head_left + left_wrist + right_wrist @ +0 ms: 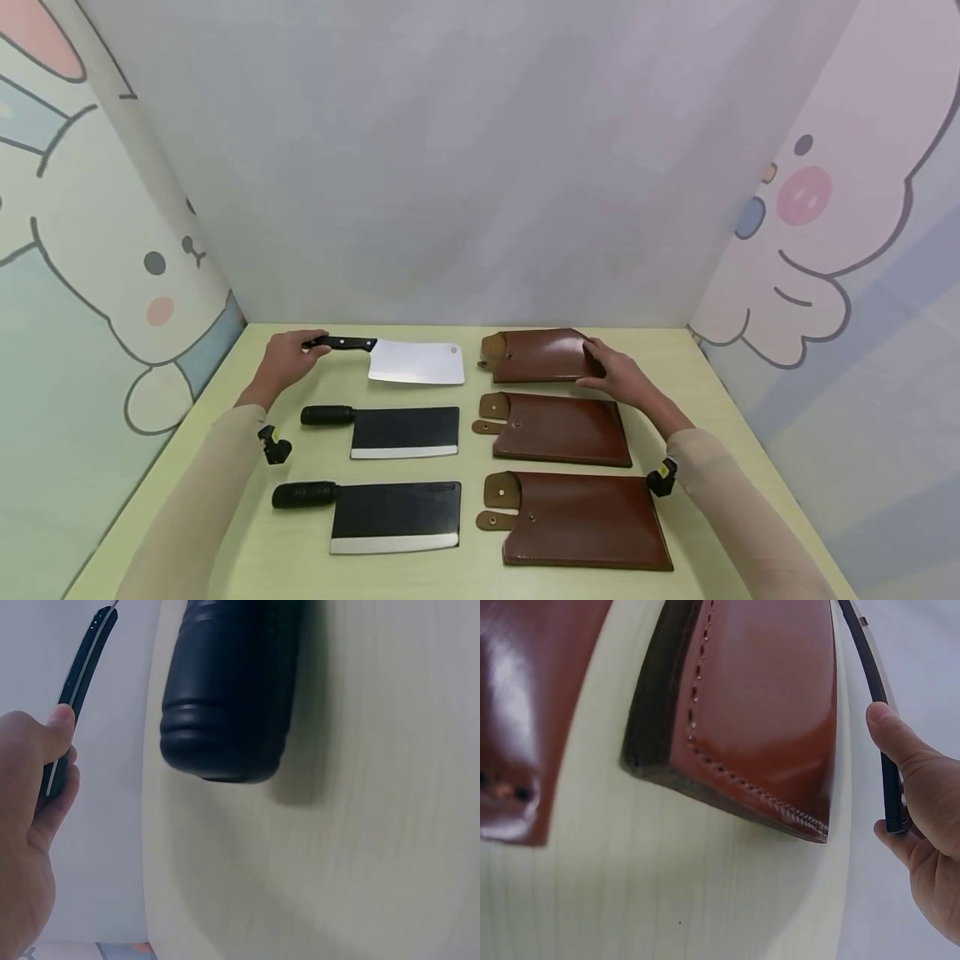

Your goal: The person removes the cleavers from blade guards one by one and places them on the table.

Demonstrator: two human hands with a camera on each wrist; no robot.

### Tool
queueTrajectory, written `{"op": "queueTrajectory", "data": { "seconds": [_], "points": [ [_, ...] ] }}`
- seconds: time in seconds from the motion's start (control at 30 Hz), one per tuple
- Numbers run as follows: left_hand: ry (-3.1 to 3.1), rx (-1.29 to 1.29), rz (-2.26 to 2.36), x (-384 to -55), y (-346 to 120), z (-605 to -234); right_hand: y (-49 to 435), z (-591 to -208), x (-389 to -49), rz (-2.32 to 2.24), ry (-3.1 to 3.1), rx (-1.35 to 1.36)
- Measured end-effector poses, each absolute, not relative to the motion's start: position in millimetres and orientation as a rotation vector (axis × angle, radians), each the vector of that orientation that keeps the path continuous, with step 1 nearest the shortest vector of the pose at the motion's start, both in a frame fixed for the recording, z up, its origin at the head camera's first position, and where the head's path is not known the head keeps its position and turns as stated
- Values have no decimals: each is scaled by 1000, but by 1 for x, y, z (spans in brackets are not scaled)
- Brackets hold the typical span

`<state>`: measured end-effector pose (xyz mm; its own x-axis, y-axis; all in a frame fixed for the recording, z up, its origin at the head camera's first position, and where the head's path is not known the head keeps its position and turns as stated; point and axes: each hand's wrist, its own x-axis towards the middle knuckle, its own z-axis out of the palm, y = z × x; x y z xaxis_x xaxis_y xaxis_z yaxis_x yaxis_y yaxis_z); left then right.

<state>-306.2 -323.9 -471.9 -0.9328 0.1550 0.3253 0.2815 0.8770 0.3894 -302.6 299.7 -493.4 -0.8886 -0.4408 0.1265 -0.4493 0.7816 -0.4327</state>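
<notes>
At the far left of the table, my left hand (287,362) grips the black handle (81,671) of a cleaver with a bare silver blade (416,363). The blade points right, towards a brown leather knife sheath (538,357). My right hand (622,377) pinches that sheath at its right end, thumb on one face and fingers on the other. Its tan flap and strap lie at the left end, facing the blade tip. In the right wrist view the held sheath (892,791) appears edge-on between thumb and fingers.
Nearer me lie two dark-bladed cleavers, a middle one (405,432) and a front one (397,517), handles to the left. Right of them lie two brown sheaths, one in the middle (566,429) and a larger one (588,521) in front. A pale wall (465,167) stands behind the table.
</notes>
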Motion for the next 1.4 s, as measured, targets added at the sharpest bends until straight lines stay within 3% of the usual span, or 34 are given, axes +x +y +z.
{"op": "queueTrajectory", "data": {
  "seconds": [1.4],
  "points": [
    [-2946, -302, -726, -310, -331, -505, 305, -505, -310, 627, -3059, 666]
  ]
}}
